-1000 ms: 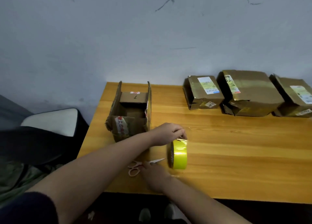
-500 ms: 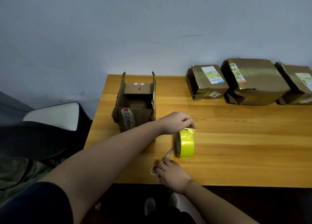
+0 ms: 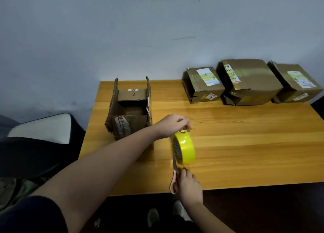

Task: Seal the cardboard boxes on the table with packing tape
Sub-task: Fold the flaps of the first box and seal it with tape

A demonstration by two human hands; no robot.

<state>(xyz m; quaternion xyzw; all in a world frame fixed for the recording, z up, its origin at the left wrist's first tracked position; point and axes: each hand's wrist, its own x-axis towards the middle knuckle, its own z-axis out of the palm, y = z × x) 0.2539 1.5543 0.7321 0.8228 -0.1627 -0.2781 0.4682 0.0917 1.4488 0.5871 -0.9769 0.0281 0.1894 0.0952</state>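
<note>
tape roll [image 3: 184, 147], one, pinched by left hand [image 3: 171, 125]; right hand [image 3: 190, 187] grips scissors [image 3: 174, 176]; four boxes.

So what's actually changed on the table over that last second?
The right hand took hold of the pink-handled scissors, which had lain flat, and turned their blades up beside the yellow tape roll. The left hand kept pinching the tape's loose end. The open box stayed put.

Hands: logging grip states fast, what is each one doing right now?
Left hand: pinching the loose end of the yellow tape roll.
Right hand: holding the pink-handled scissors.
</note>
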